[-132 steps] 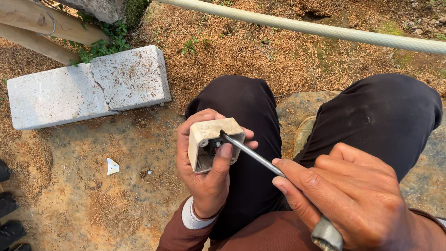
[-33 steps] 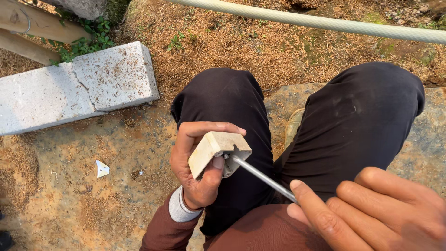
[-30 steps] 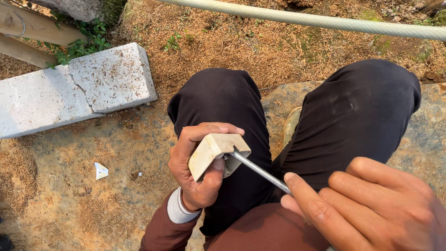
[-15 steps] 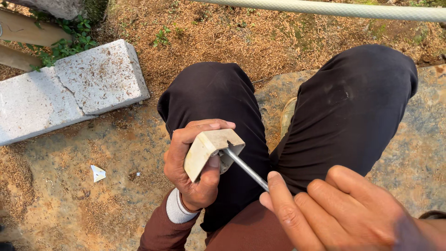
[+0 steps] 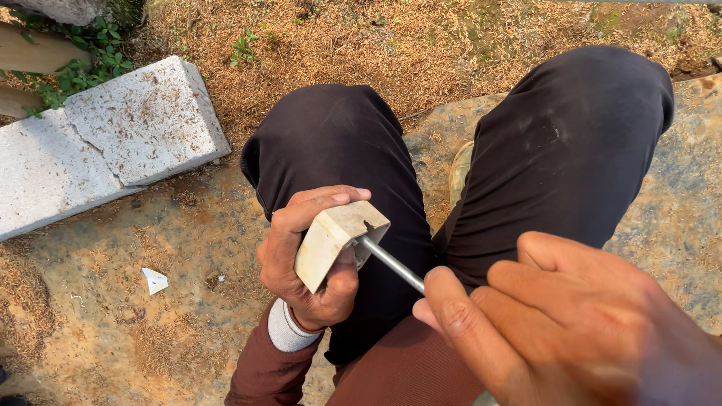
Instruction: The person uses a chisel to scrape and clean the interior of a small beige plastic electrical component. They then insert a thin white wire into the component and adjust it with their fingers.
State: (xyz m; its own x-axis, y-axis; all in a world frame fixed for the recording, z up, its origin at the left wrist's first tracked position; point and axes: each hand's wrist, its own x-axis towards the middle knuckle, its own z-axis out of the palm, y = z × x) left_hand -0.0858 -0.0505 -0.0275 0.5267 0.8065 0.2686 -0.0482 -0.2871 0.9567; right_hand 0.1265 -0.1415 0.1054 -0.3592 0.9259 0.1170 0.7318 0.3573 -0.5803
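L hand (image 5: 304,259) is wrapped round a small pale block (image 5: 331,239), fingers curled over its top edge, thumb pressed against its near face; block is tilted, held above the L thigh. A grey-white cuff and brown sleeve (image 5: 259,361) show at the wrist.

R hand (image 5: 556,323) is closed round a thin metal rod (image 5: 391,263), fingers bunched tight, index laid along the shaft. What sort of handle sits in the palm, can't tell, it's hidden. Rod tip goes into a notch on the block's underside edge, touching it, just beside the L thumb.

Below the hands: both knees in black trousers (image 5: 571,143), bent, w/ a pale shoe (image 5: 459,169) showing between them. Person sits over a flat brownish rock (image 5: 677,218) dusted w/ sawdust. A cracked white stone slab (image 5: 105,143) lies well apart to the L, green weeds (image 5: 75,64) behind it. Small white scrap (image 5: 155,280) on the ground near the L wrist.
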